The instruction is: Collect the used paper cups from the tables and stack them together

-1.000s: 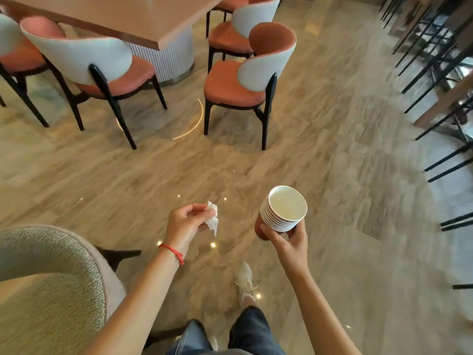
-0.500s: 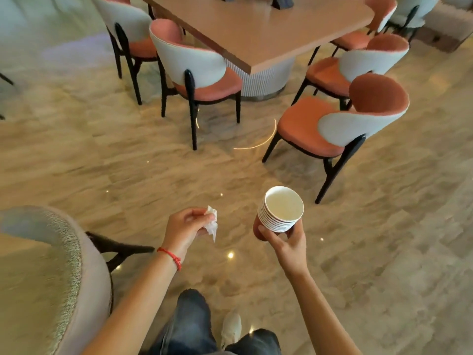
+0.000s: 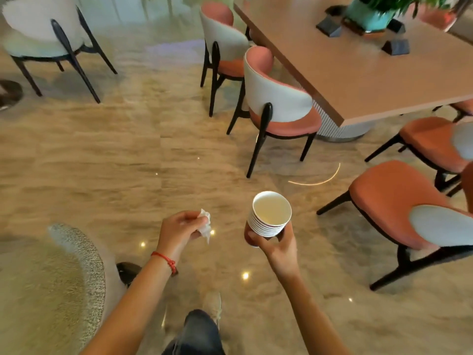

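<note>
The view has turned toward the long desk [image 3: 363, 80], now at upper right, while the right hand [image 3: 277, 245] still grips the stack of cups [image 3: 268, 216] and the left hand [image 3: 179, 230] still pinches a tissue [image 3: 206, 224], so collecting probably continues there.

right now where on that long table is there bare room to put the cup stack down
The near end of the table, from its corner up to the dark wedge stands, looks bare. The far end is crowded by stands and the teal planter. The right hand holds the cup stack.
</note>
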`<state>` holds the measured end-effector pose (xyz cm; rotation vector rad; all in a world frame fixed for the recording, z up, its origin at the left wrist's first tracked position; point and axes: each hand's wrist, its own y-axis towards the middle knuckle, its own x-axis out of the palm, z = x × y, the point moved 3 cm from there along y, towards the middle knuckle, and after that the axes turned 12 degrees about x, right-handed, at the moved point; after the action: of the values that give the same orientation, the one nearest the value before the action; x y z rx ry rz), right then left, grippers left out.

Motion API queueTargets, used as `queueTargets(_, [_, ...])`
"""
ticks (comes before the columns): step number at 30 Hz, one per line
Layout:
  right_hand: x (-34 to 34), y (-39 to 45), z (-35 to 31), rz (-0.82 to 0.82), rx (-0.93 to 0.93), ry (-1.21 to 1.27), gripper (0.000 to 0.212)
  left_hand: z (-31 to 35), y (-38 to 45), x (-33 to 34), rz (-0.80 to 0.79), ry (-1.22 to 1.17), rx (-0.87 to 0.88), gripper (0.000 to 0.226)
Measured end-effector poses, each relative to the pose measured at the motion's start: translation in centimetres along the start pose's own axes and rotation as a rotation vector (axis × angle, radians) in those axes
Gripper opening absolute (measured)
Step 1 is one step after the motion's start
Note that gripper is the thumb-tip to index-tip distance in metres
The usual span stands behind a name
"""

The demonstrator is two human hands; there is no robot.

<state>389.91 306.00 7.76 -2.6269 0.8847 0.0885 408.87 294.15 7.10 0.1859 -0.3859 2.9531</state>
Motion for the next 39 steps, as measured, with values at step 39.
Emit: queueTargets(39, [37.0,53.1,-23.5,-0.53,-0.125,-0.207,0.068,15.1,52.9,-7.8,0.594,-0.086,0.059,0.012])
